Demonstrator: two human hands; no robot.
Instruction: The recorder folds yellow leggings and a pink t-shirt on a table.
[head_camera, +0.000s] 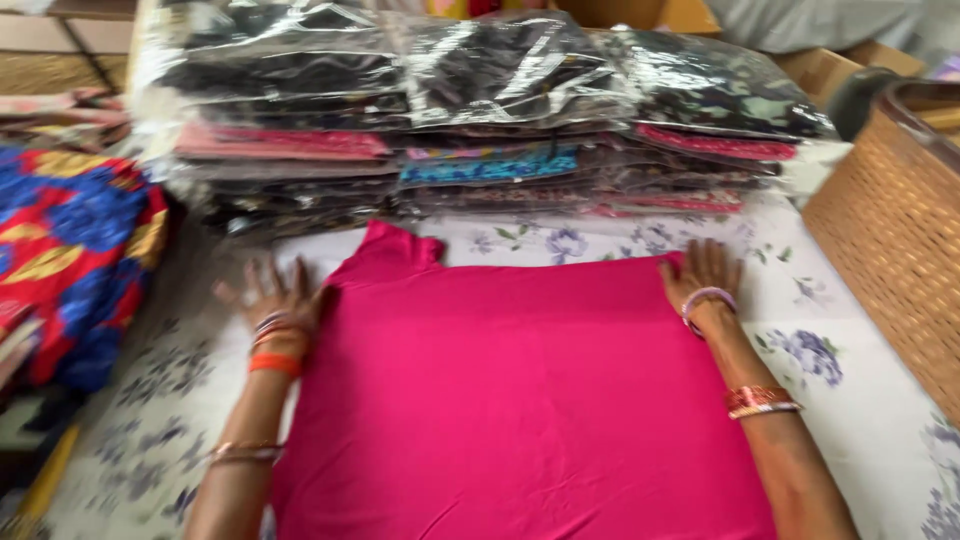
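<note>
**Both hands flat on a pink garment across a flowered work surface**

From my remote seat I look down on a bright pink garment (520, 400) spread wide over a white sheet printed with blue-grey flowers (850, 330), which covers the whole work surface. The cloth lies smooth and fills the middle of the view, with one short sleeve (400, 245) jutting out at its far left corner.

My left hand (270, 295) rests at the garment's left edge, fingers spread and relaxed, gripping nothing; the frame is blurred there, so I cannot tell how much of it lies on the pink cloth. My right hand (703, 272) lies palm down on the far right corner, fingers open, pressing the fabric rather than clutching it. Bangles (762, 402) ring both forearms, and an orange band (274, 364) sits at the left wrist.

Beyond the garment, along the far side of the surface, stands a broad stack of folded clothes in clear plastic bags (480, 110), dark prints on top with pink and teal layers lower down. To the left hangs a heap of red, blue and yellow printed fabric (75, 250). At the right edge a woven cane panel (890, 240) rises beside the sheet, well clear of my right hand.
</note>
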